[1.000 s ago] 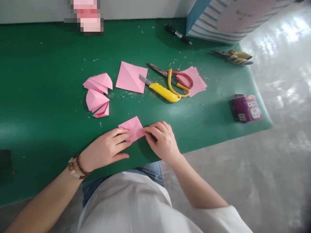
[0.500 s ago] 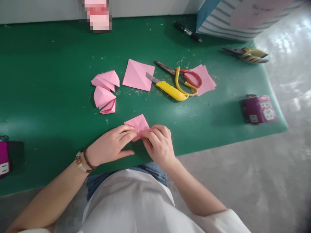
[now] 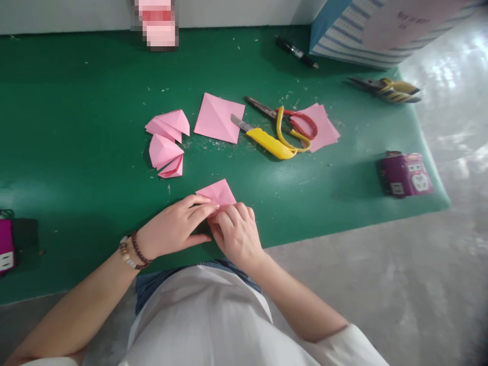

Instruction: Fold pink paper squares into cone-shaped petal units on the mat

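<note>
A small folded pink paper point(image 3: 218, 192) lies on the green table point(image 3: 76, 127) near its front edge. My left hand point(image 3: 173, 230), with a bead bracelet at the wrist, presses its fingertips flat on the paper's left part. My right hand point(image 3: 235, 235) has its fingers curled and pinched on the paper's near edge, covering its lower half. Three folded pink pieces point(image 3: 168, 141) sit to the upper left.
Behind lie a flat pink square point(image 3: 217, 117), a yellow utility knife point(image 3: 265, 140), red-and-yellow scissors point(image 3: 290, 124) on a stack of pink sheets point(image 3: 324, 127), a black marker point(image 3: 296, 52), pliers point(image 3: 389, 88), a striped box point(image 3: 366, 30) and purple boxes point(image 3: 404, 174) at both sides.
My right hand has slid left and nearer along the paper's edge, closing up against my left hand. The camera view shifted slightly; the paper stays in place.
</note>
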A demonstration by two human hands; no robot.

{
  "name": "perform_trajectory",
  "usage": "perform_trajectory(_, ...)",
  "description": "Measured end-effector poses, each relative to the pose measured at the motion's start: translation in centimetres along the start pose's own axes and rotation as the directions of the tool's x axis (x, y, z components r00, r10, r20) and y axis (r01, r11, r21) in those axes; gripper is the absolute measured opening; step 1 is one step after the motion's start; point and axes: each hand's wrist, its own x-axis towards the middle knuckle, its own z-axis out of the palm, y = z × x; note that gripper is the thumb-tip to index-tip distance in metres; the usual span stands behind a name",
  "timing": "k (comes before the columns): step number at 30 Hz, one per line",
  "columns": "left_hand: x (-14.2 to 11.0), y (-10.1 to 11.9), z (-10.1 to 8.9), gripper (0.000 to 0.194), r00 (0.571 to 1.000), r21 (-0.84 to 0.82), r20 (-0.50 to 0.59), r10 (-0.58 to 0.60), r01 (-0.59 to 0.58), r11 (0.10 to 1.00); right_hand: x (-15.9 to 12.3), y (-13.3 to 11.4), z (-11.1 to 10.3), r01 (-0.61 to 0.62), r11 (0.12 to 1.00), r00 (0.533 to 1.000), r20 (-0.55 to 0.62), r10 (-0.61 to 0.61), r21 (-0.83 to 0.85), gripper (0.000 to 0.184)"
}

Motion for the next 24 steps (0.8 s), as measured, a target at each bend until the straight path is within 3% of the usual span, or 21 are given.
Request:
perform_trajectory(3, -0.1, -0.1, 0.1, 0.055, 1.000, 0.007, -0.006, -0.003, 0.003, 1.000, -0.1, 0.8, -0.6, -0.054, 0.995, 0.995, -0.083, 0.061, 0.082, 0.012)
perform_trajectory(7, -0.1, -0.3, 0.2, 0.052, 0.999, 0.031, 0.007, 0.038, -0.038, 0.999, -0.9, 2.0, -2.2, -0.151, 0.986, 0.970, -0.182, 0.162, 0.068, 0.010)
perform_trajectory(11, -0.2, -0.4, 0.3, 0.037, 0.995, 0.052, 0.007, 0.101, -0.102, 0.993, -2.2, 0.8, -2.9, -0.126, 0.978, 0.986, -0.087, 0.142, 0.165, 0.014)
perform_trajectory(15, -0.2, -0.5, 0.4, 0.031, 0.995, 0.060, 0.000, 0.098, -0.098, 0.993, -3.0, -0.8, -2.3, -0.120, 0.962, 0.992, -0.014, 0.127, 0.244, 0.021)
perform_trajectory(24, -0.2, -0.4, 0.4, 0.033, 0.996, 0.068, 0.011, 0.094, -0.094, 0.993, -3.2, -0.3, -1.9, -0.206, 0.951, 0.979, 0.040, 0.202, 0.230, 0.035)
